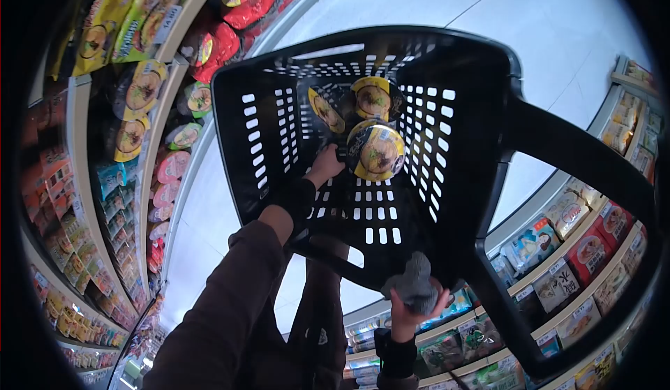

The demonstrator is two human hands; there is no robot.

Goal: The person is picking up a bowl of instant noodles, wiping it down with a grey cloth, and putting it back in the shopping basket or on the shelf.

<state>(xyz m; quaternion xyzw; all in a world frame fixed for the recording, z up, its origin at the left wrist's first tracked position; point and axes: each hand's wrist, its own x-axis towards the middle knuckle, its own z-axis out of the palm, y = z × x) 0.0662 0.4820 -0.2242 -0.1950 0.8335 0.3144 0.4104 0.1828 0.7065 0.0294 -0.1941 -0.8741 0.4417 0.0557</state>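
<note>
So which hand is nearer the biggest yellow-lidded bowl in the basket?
Left. The left hand is inside the basket right beside the bowl, seemingly touching it; the right hand grips the basket's near rim, well apart.

Noodle-packet shelves (132, 97), boxed-goods shelves (586, 243) opposite, pale tiled floor (544, 27)

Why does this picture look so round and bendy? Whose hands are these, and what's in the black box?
A person wears a small camera on the head, looking down at their own hands; its lens bends everything round. The black box is a shopping basket in a shop aisle, with shelves of packets on both sides. Three noodle bowls lie inside. The left hand reaches in and touches the nearest bowl. The right hand, lower down, grips a soft grey lump by the basket's edge; what it is I cannot tell.
</note>
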